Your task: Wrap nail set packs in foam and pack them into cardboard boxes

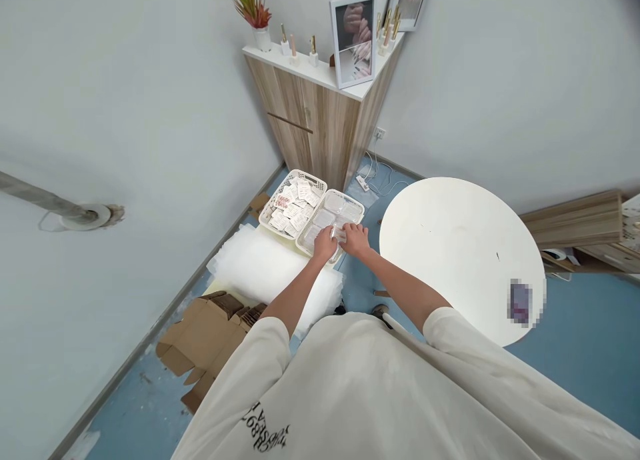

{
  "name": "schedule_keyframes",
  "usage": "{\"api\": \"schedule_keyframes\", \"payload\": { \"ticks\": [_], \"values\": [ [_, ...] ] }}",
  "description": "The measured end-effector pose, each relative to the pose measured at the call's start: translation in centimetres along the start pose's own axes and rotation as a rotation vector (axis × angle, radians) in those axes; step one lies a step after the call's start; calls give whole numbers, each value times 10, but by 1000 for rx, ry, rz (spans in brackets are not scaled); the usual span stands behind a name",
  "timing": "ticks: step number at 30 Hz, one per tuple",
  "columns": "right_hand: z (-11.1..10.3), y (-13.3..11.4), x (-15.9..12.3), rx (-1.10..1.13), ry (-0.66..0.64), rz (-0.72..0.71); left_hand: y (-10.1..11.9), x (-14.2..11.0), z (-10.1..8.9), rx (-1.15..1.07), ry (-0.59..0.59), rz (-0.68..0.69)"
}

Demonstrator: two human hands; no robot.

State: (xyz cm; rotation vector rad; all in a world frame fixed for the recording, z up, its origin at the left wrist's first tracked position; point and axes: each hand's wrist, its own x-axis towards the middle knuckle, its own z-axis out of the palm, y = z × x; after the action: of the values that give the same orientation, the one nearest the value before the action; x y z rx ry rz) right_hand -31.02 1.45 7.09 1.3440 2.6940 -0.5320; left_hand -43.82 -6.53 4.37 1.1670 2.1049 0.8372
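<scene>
My left hand (325, 244) and my right hand (355, 239) meet over the near end of a white plastic basket (304, 248). Between them is a small clear plastic case (339, 233), with the fingers of both hands curled on its two sides. Several similar clear cases (334, 202) lie in rows in that basket. Touching it on the left stands a second white basket (265, 227), filled with small white printed packets (295, 207), a few with red print. My palms and some fingertips are hidden from view.
Left of the baskets lie white wrapping sheets (260, 263) and flattened cardboard boxes (210, 333). A round white table (450, 247) stands to the right. Ahead is a wood-grain cabinet (315, 113); a power strip (362, 183) with cables lies beside it on the blue floor.
</scene>
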Motion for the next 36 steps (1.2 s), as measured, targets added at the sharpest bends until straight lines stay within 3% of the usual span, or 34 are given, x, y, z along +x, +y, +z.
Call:
{"api": "schedule_keyframes", "payload": {
  "ticks": [5,10,14,18,25,36],
  "values": [
    [1,-3,-2,6,-26,-19,-5,0,3,-74,52,3],
    [0,-1,-7,65,33,-55,-1,-3,-4,-130,140,-14],
    [-4,7,-15,157,116,-47,12,0,-9,-189,225,-74],
    [-14,29,-28,250,167,0,37,4,4,-253,210,-64],
    [-30,103,-77,362,257,111,101,-11,72,-301,65,0],
    [-21,255,-189,508,324,348,194,-68,213,-156,-222,59]
  ]
}}
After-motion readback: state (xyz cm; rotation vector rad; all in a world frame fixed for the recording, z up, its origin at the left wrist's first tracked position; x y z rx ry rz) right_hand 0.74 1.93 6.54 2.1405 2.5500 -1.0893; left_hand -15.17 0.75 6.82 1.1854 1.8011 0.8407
